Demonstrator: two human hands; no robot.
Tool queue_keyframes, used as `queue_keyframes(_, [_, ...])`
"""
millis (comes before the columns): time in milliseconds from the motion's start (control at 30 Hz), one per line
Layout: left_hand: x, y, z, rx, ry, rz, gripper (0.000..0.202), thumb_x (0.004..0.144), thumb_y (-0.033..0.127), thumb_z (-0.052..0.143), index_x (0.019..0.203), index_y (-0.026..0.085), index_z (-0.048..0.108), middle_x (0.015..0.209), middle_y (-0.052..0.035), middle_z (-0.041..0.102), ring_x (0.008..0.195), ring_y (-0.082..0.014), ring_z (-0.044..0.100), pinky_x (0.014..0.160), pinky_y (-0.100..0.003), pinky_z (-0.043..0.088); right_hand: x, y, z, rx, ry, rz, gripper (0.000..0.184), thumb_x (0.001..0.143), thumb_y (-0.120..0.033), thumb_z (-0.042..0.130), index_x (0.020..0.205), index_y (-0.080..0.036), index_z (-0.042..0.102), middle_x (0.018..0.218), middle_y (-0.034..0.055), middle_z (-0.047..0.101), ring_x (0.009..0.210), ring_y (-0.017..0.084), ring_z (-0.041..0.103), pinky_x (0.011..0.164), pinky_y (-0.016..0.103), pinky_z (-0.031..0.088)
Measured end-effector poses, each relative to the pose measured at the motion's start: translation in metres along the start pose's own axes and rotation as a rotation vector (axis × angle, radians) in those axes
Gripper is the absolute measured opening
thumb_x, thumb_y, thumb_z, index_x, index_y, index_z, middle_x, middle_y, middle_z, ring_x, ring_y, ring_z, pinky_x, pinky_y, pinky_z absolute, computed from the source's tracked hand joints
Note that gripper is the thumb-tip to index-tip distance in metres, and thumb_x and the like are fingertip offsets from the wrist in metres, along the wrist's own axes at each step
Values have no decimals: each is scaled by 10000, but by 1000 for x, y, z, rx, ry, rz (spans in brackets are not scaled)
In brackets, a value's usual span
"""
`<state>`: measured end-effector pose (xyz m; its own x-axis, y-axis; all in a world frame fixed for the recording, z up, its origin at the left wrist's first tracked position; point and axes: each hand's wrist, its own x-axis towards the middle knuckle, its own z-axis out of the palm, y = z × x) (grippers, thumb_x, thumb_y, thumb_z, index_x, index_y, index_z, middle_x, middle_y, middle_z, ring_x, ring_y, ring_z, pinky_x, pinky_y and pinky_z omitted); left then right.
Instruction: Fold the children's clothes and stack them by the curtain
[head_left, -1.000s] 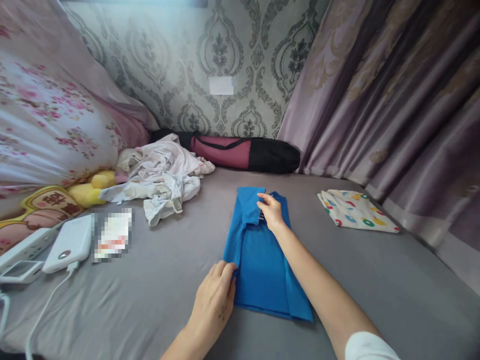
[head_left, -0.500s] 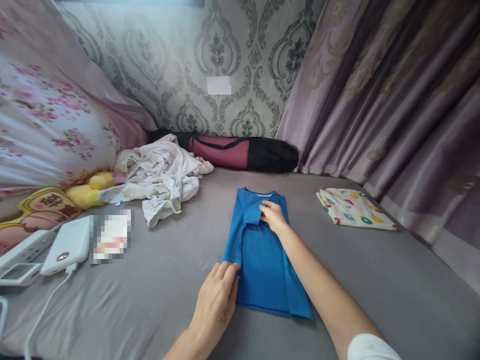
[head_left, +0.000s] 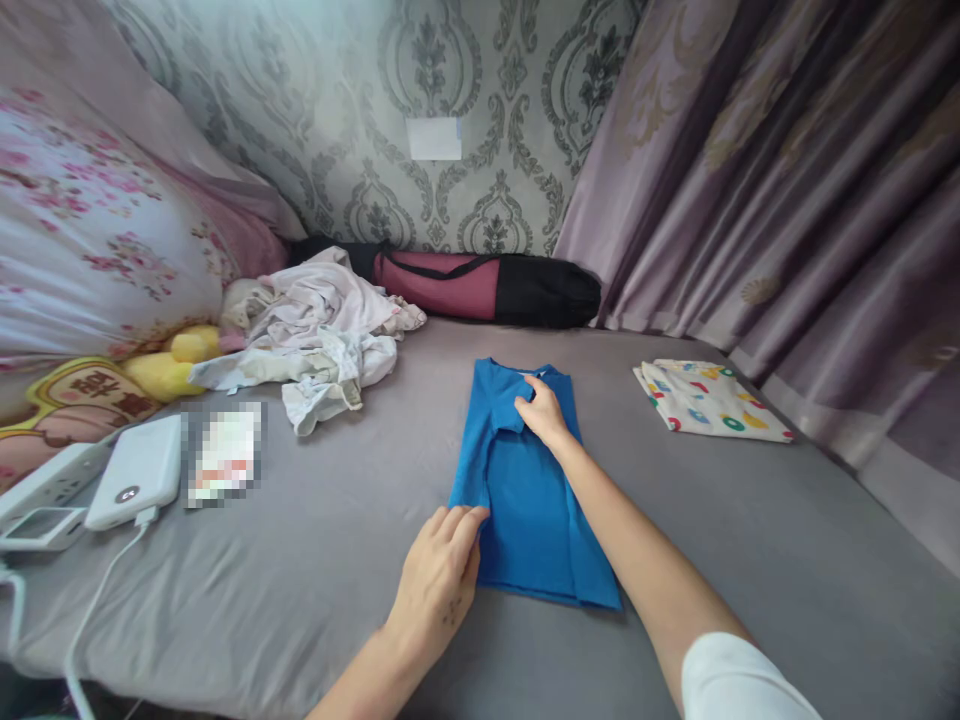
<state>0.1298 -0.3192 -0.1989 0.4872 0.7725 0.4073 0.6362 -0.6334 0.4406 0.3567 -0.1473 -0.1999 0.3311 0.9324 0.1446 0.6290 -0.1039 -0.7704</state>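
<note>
A blue shirt (head_left: 529, 500) lies on the grey bed sheet (head_left: 337, 520) with its collar toward the wall and its sides folded inward. My left hand (head_left: 442, 565) grips the shirt's lower left edge, the fingers closed over the cloth. Near the collar, my right hand (head_left: 541, 408) pinches a folded-in blue sleeve between thumb and fingers. The fingertips of my left hand are partly hidden under the fabric's edge.
A folded patterned cloth (head_left: 712, 400) lies to the right. Rumpled pale clothes (head_left: 322, 310) are heaped at back left, beside a long maroon and black bag (head_left: 450, 285). At left are a white power bank (head_left: 139, 470), a power strip (head_left: 56, 480) and a yellow plush toy (head_left: 165, 372).
The view has tilted slightly downward. My right hand has shifted the pinched sleeve a little, and its fingers are spread a bit more toward the collar. My left hand keeps its hold on the edge.
</note>
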Motion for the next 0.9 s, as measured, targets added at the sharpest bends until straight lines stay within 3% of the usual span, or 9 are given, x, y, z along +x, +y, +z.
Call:
queue_keyframes(167, [0,1,1,-15,98,-51,280,959,191,400,1216,200,511,848,-51,655,739,-175,594,676,-291,485,4,-4,-5,-67,-37,-69,543,789,-137,491,1329,-98,531,1258,135,610,1175,223,565,1038,349,404])
queue_keyframes(333, [2,6,-3,15,13,-29,265,944,327,478,1156,192,561,880,-70,687,796,-200,618,685,-323,489,10,-1,-9,-176,-130,-92,505,812,-123,496,1314,-120,546,1266,116,611,1182,221,557,1035,344,402])
queue_keyframes(467, [4,9,-10,-33,-22,-36,261,938,361,481,1111,199,593,940,-85,699,844,-214,618,723,-345,489,4,-6,-17,-349,-85,-81,433,867,-147,465,1290,-137,563,1300,134,574,1185,251,544,1019,361,400])
queue_keyframes(567, [5,6,-12,-64,72,-111,258,971,277,393,1109,199,597,1032,-89,693,954,-216,615,799,-362,484,-4,-17,-19,-530,-14,-22,434,916,-127,344,1294,-144,557,1296,183,536,1091,285,585,957,426,416])
queue_keyframes(667, [5,1,-11,-20,168,-191,305,981,247,353,1199,181,558,1164,-105,658,1090,-218,585,909,-391,465,-8,-28,-10,-601,-61,-123,454,942,-140,269,1293,-143,557,1321,186,513,1143,285,541,975,426,392])
queue_keyframes(800, [1,-4,-4,154,-19,5,429,969,308,405,1382,202,447,1423,-81,497,1354,-263,385,1084,-476,349,-3,-37,17,-589,-223,-419,477,975,-287,296,1391,-117,457,1492,126,387,1372,256,317,1132,405,220])
queue_keyframes(900, [-3,-5,1,279,-159,105,513,972,379,393,1461,229,351,1499,-55,398,1412,-274,290,1126,-515,288,2,-41,37,-598,-340,-463,558,979,-366,281,1463,-94,337,1565,104,246,1449,248,149,1168,465,88])
